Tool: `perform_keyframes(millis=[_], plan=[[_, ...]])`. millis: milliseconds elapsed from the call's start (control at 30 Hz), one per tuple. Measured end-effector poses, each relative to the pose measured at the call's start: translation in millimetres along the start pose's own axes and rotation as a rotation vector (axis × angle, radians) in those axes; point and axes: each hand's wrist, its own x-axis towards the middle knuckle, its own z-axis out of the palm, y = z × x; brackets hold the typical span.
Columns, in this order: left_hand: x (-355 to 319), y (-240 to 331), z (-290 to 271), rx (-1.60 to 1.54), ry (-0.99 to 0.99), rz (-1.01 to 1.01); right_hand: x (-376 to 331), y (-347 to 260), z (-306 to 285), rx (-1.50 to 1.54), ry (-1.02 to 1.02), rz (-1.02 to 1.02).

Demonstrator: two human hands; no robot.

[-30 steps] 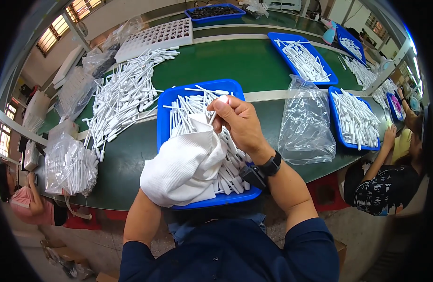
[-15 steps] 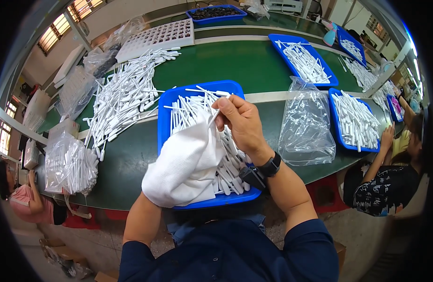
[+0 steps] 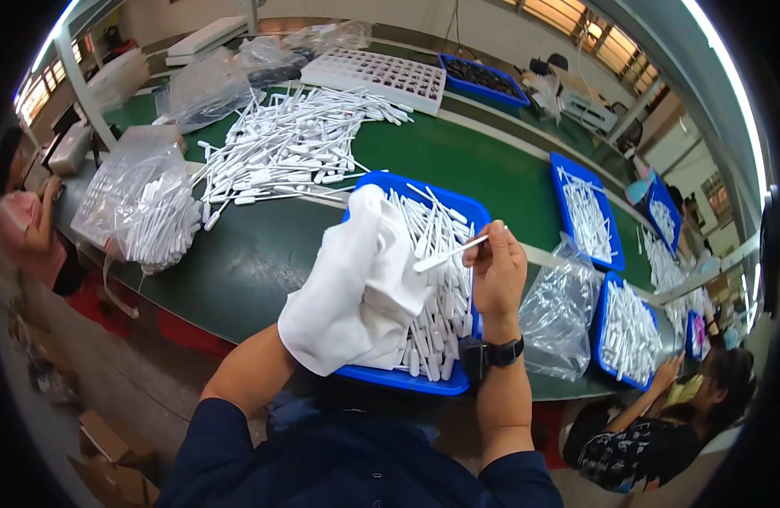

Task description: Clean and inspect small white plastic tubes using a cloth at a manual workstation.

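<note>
Pinched in the fingers of my right hand (image 3: 499, 267) is a white plastic stick (image 3: 443, 258), held by its thin end. Its thick, flat end points left, over the blue tray (image 3: 407, 380) and beside a white cloth (image 3: 347, 296). That cloth drapes over my left hand and wrist, hiding the fingers. Many similar white sticks (image 3: 440, 317) fill the tray under both hands. On my right wrist are a black watch (image 3: 505, 352) and a small black box-shaped device (image 3: 472, 357).
Loose sticks (image 3: 288, 144) are heaped on the green table at the back left, near a bagged bundle (image 3: 157, 220). A clear plastic bag (image 3: 559, 313) lies right of my tray. Further blue trays (image 3: 611, 279) stand beyond it, near a co-worker (image 3: 661, 415).
My right hand has drawn the stick away from the cloth, to the right. The cloth stays over my left hand. The whole view has turned.
</note>
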Motion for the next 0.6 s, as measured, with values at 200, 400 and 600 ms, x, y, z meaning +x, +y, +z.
perform_keyframes(millis=[200,400,600], plan=[[14.6,9.0,-32.3,0.853,-0.097,0.691,34.8,-38.4,29.5,-1.221,0.02,-0.052],[17.0,2.6,-46.3,0.737,-0.055,0.565,163.4,3.1,99.9,-1.261,-0.59,-0.404],[8.2,16.1,-37.4,0.616,-0.101,0.51,259.7,105.6,146.2,-1.454,-0.803,-0.387]])
